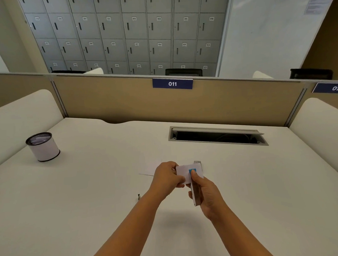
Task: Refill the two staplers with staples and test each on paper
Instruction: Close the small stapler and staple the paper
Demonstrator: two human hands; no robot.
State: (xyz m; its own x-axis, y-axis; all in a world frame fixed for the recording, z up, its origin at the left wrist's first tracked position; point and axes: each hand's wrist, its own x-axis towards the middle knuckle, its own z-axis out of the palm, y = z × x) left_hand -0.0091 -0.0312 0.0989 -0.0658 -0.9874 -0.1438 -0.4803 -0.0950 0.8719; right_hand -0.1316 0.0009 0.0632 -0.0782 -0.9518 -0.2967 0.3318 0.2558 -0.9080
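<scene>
Stapler (195, 192) is gripped in right hand (209, 195), thumb pressed on its blue tip, raised above the desk (90, 207). Folded paper (183, 173) is pinched by left hand (167, 178) fingers, fed into the stapler mouth. Risk: left fingertips close to the mouth could get caught; a shallow insert could miss. Second stapler can't be identified. Open room all round; cable tray (218, 135) and cup (43, 146) well apart.

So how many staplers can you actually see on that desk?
1. The stapler is in the right hand, above the desk, its front end over a small paper held by the left hand. A second may be hidden.
</scene>
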